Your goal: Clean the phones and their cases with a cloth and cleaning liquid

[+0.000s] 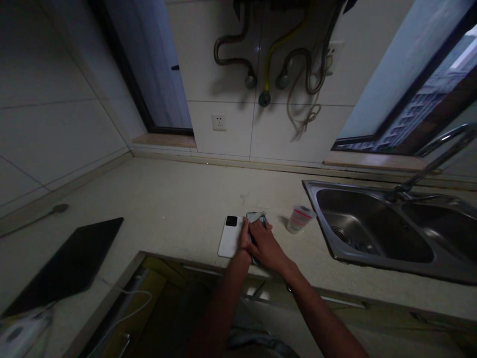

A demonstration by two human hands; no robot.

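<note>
A phone with a dark edge and a pale upper part (256, 217) lies at the counter's front edge, mostly covered by my hands. My left hand (244, 238) is closed around its left side. Over the phone, my right hand (265, 243) bears down with its fingers bunched together; whatever may be under those fingertips is hidden. Just left of my hands, a white phone (228, 241) with a black camera block lies back side up. To the right stands a clear plastic cup (299, 219) with red and white markings, near the sink.
A steel double sink (324, 238) with a tap (439, 161) is set into the counter (179, 199) on the right. On the left lie a flat black panel (70, 263) and a white cable (143, 303). Pipes (268, 59) and a socket (219, 122) are on the back wall.
</note>
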